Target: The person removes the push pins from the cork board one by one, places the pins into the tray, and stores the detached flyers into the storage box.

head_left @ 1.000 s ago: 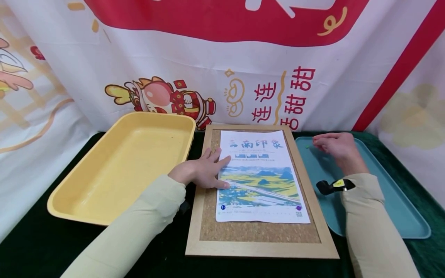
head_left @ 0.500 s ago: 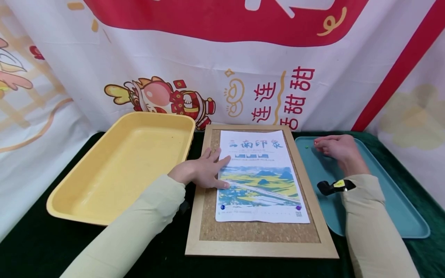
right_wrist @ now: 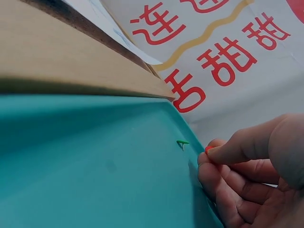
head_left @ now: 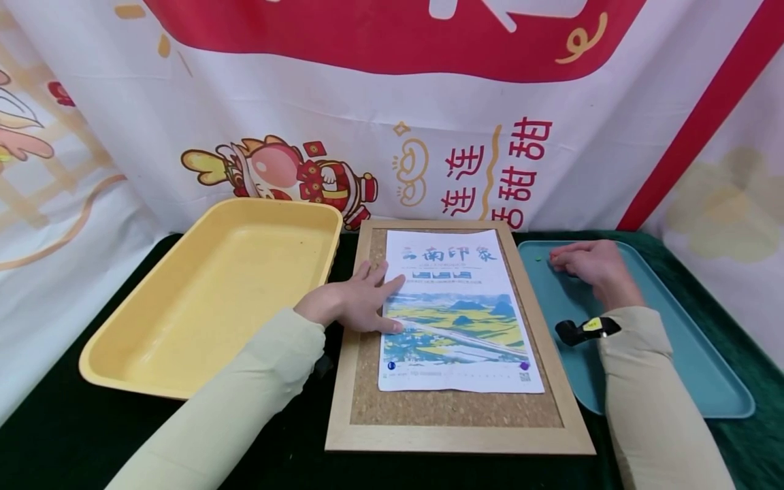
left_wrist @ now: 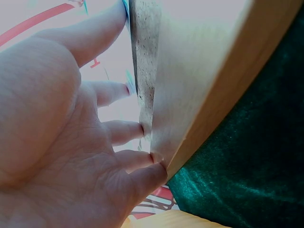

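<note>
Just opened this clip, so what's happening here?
A person rests a spread left hand on the left side of a printed poster lying on a framed corkboard. The right hand, at the far end of a teal tray, pinches something small and red, probably a thumbtack. A green thumbtack lies in that tray. A blue pin and a purple pin sit at the poster's two near corners; none shows at the far ones.
</note>
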Tool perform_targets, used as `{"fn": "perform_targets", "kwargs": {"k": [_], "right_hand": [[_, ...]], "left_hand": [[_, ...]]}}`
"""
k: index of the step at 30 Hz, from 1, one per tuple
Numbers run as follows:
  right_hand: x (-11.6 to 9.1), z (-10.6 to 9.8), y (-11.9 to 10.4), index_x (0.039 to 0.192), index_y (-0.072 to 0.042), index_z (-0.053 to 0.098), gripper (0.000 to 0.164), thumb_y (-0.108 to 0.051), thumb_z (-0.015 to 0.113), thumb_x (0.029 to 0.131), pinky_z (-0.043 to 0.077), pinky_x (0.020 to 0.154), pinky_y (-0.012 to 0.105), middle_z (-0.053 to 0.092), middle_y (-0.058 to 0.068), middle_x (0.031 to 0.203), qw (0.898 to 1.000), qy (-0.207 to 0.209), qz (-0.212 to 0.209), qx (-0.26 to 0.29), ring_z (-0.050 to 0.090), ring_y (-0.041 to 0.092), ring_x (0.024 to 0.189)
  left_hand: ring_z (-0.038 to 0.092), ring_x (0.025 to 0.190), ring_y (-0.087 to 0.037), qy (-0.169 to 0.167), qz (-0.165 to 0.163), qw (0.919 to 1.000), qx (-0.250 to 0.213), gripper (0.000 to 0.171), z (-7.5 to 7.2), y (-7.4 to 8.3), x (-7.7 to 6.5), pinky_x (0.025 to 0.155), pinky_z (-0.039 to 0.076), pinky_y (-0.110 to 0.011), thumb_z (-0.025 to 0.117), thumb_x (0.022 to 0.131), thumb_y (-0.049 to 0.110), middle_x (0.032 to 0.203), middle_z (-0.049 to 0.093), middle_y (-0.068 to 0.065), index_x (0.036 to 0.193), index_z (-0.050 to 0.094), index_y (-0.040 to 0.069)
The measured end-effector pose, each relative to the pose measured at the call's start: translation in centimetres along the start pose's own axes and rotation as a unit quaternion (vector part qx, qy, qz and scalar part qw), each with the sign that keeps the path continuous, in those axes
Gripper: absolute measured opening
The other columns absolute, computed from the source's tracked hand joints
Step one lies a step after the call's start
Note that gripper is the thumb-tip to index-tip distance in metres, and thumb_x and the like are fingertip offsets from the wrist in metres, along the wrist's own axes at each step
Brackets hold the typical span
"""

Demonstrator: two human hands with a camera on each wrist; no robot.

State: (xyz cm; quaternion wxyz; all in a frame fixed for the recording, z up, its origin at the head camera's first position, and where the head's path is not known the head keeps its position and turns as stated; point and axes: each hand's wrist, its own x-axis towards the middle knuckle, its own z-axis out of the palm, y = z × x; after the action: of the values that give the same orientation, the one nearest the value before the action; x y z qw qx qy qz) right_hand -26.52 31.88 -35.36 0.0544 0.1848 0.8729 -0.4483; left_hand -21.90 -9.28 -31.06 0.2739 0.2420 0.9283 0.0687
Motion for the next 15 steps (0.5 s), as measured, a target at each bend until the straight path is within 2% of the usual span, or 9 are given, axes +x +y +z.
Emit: {"fn": "perform_targets", "kwargs": {"k": [8, 15], "right_hand": [[0.11, 0.08, 0.3, 0.145, -0.006, 0.065, 0.041, -0.025, 0.057, 0.11, 0.048, 0.098, 0.037, 0.064, 0.022, 0.147, 1.0, 0.009, -0.007, -0.005, 0.057, 0.032, 0.128], [0.3, 0.23, 0.36, 0.147, -0.008, 0.064, 0.041, -0.024, 0.057, 0.11, 0.047, 0.099, 0.037, 0.063, 0.022, 0.149, 1.0, 0.011, 0.003, -0.007, 0.054, 0.035, 0.134]], "left_hand": [[-0.014, 0.166, -0.042, 0.0, 0.0, 1.0, 0.0, 0.093, 0.02, 0.03, 0.01, 0.133, 0.005, -0.062, 0.062, 0.104, 0.055, 0.18, -0.01, -0.014, 0.173, 0.01, 0.022], [-0.015, 0.166, -0.042, -0.003, 0.0, 1.0, -0.002, 0.093, 0.01, -0.04, 0.0, 0.133, 0.005, -0.063, 0.062, 0.104, 0.055, 0.18, -0.01, -0.014, 0.173, 0.01, 0.023]]}}
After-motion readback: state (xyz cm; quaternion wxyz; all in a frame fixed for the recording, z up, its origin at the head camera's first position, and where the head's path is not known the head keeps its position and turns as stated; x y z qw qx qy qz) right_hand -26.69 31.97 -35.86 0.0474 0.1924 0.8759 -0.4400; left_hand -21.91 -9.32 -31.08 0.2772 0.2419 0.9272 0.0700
